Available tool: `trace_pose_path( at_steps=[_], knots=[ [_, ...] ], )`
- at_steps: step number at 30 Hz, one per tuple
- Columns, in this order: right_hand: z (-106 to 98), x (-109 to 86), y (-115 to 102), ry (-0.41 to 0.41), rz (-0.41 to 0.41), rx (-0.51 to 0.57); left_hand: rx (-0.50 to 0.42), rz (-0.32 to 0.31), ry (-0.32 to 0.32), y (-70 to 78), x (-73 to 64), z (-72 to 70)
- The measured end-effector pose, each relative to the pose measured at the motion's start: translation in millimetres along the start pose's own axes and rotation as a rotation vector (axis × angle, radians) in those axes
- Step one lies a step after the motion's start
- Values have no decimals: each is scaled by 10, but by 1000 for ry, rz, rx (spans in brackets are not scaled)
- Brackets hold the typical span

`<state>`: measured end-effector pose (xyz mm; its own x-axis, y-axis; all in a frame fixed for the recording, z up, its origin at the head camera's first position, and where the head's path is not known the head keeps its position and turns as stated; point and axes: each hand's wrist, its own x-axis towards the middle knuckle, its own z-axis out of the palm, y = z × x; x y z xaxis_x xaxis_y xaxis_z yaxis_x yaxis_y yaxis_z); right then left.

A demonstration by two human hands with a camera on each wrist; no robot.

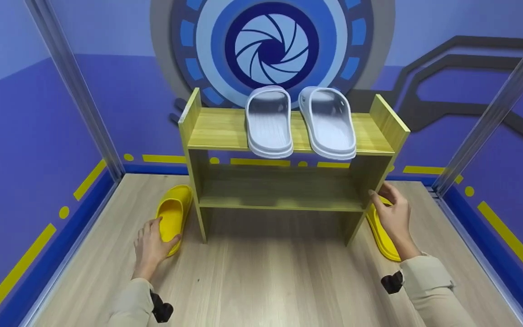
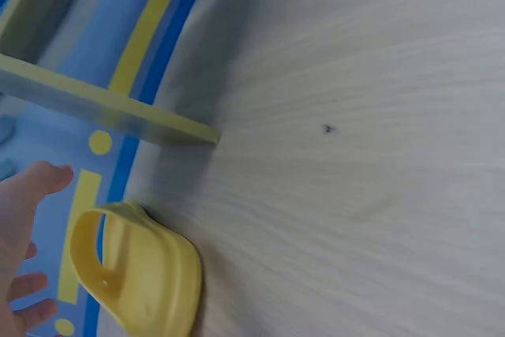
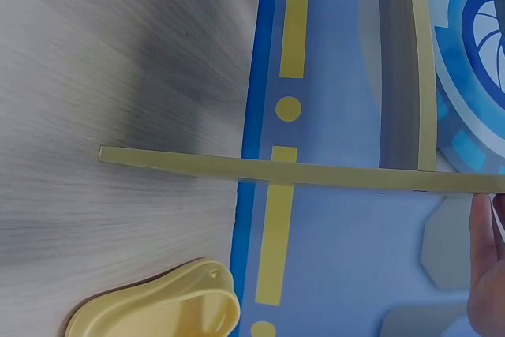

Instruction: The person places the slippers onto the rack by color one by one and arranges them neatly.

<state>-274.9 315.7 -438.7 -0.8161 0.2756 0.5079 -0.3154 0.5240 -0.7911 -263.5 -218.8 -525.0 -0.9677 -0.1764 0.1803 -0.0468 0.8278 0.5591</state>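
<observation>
A wooden two-tier shoe rack (image 1: 279,188) stands on the floor against the back wall. On its top shelf sit two pale grey clogs (image 1: 270,131), side by side with their open heels toward me. My left hand (image 1: 149,245) hovers over a yellow clog (image 1: 179,195) left of the rack; the left wrist view shows its thumb extended and fingers loosely spread, apart from that clog. My right hand (image 1: 396,217) is at the rack's right side panel (image 3: 316,173), its fingertips touching the outer face. Beneath that hand lies the other yellow clog (image 1: 383,236), partly hidden.
Blue printed walls (image 1: 116,104) with yellow marks close in the back and both sides. Metal corner posts (image 1: 77,91) rise at left and right. The light wood floor (image 1: 266,272) stretches in front of the rack.
</observation>
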Motion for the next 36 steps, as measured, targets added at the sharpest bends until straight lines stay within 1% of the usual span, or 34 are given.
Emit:
trace_pose_path(
  at_steps=[6,9,12,16,20,24,29,35,36],
  knots=[
    [-5,1,4,-5,1,-1,-31,-114,-34,-18,79,126],
    [-6,-2,1,-4,5,-5,-38,-162,-35,-4,105,186],
    [-3,1,-1,2,-10,-1,-54,-204,-4,-1,110,248],
    [0,6,3,11,-32,9,-65,-259,66,4,103,327],
    [-2,10,10,8,-29,-3,-45,-317,108,25,106,397],
    [-5,14,17,5,-28,-2,-55,-348,115,44,117,455],
    [-7,18,13,7,-30,10,-86,-372,95,44,136,509],
    [3,7,-9,11,-39,28,-77,-410,87,25,125,534],
    [3,-5,-55,10,-37,32,-73,-418,83,19,125,534]
  ],
)
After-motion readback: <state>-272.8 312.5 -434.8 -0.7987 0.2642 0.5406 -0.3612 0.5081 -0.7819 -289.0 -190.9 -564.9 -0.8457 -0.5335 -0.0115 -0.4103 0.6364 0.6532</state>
